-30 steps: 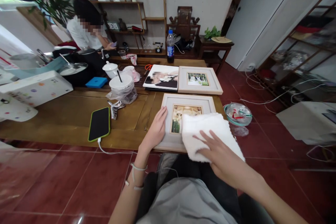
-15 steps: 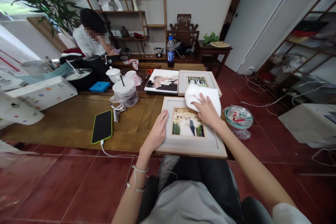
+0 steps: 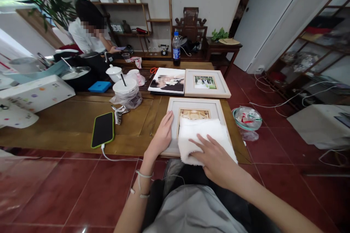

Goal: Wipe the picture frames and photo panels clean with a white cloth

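Lays the left hand (image 3: 163,133) nearly flat, fingers straight and together, along the left edge of a smooth, pale wooden picture frame (image 3: 195,101) at the near side of a brown wooden table (image 3: 129,136). Spreads the right hand (image 3: 214,151) palm-down, fingers loosely apart, on a thick, fluffy white towel (image 3: 205,129), pressing it, folded and round-cornered, over the frame's lower part and most of the photo inside. Just beyond, a matching rectangular frame (image 3: 222,84) beside a square, flat photo (image 3: 167,81). To the left, a round-lidded plastic cup (image 3: 125,86) with a black straw, wrapped in crinkled clear plastic, contents hard to make out; near it, a lidded white teacup (image 3: 114,74). Farther back, a blue-capped bottle (image 3: 176,51) with dark liquid inside. On the tiled floor, a round, turquoise-rimmed basket (image 3: 247,129) full of clear plastic and red-marked scraps.
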Tool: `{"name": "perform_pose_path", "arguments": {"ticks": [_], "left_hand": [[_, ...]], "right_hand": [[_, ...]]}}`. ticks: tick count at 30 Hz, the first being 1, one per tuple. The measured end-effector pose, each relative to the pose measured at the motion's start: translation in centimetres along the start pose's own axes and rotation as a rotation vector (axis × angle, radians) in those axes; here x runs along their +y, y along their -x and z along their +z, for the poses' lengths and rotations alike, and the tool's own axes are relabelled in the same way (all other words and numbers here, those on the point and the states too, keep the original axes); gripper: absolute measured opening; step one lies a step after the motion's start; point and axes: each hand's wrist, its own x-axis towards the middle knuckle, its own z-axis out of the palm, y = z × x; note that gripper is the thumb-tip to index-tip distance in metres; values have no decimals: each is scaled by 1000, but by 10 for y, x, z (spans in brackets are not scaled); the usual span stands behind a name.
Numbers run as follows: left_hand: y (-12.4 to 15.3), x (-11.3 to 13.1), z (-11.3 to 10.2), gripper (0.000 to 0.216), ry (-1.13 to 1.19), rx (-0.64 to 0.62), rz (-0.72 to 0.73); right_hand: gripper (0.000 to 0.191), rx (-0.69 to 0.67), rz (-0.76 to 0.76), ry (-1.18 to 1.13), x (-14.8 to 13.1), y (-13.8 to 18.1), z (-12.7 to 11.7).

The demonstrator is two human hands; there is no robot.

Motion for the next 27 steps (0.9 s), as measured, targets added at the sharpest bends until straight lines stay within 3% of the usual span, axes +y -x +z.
{"name": "perform_pose_path", "arguments": {"ticks": [9, 13, 16, 22, 27], "left_hand": [[-1, -3, 0, 52, -11, -29, -6], [0, -3, 1, 51, -20, -26, -3], [0, -2, 1, 52, -20, -19, -3], [-1, -1, 1, 53, -14, -16, -18], [-1, 0, 0, 52, -18, -28, -22]], "right_hand": [[59, 293, 182, 211, 87, -80, -6], [53, 229, 163, 285, 88, -104, -13], [54, 102, 80, 233, 62, -92, -10], [55, -110, -43, 47, -2, -17, -17], [61, -155, -32, -103, 2, 7, -29]]}}
